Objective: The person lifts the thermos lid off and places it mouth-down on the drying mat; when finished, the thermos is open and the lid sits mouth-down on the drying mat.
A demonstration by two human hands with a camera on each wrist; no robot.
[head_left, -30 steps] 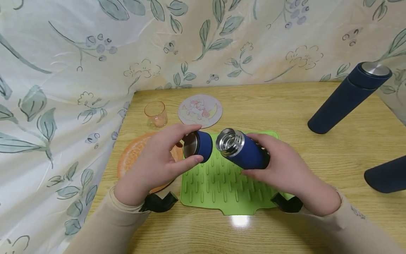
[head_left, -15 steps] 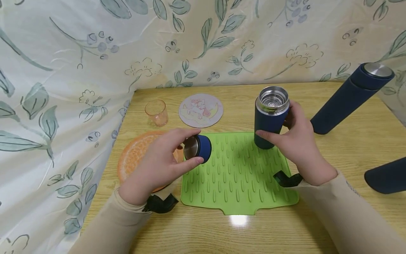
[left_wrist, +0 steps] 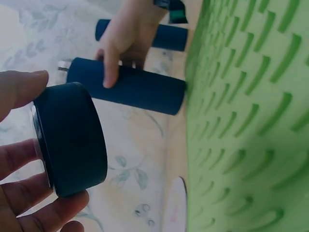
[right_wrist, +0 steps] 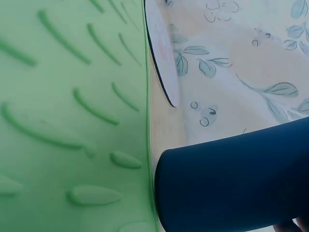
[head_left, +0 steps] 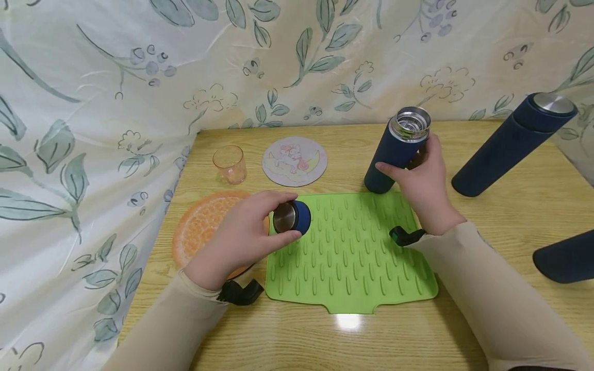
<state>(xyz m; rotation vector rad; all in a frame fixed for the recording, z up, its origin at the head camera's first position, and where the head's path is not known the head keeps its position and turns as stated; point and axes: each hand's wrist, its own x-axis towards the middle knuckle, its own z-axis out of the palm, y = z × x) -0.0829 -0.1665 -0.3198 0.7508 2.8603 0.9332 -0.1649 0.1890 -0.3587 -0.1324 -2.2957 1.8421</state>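
My left hand (head_left: 243, 239) holds a blue lid (head_left: 302, 217) with a steel top between thumb and fingers, over the left edge of the green ridged mat (head_left: 343, 257). In the left wrist view the lid (left_wrist: 72, 140) fills the near left, fingertips around its side. At the back of the mat, my right hand (head_left: 424, 188) grips a dark blue thermos flask (head_left: 392, 154) round its body. The flask stands uncapped, its steel mouth facing up with a strainer inside. In the right wrist view the base of the flask (right_wrist: 227, 183) sits right at the mat's far edge.
A capped dark blue flask (head_left: 510, 149) stands at the right, and part of another dark flask (head_left: 566, 257) shows at the right edge. An orange-slice placemat (head_left: 199, 221), a clear orange cup (head_left: 230, 167) and a round unicorn coaster (head_left: 294, 162) lie left and behind. A floral curtain (head_left: 278, 62) backs the table.
My right hand has carried the flask from a tilted position near the lid away to the back right, where it now stands upright. The left hand with the lid has barely moved.
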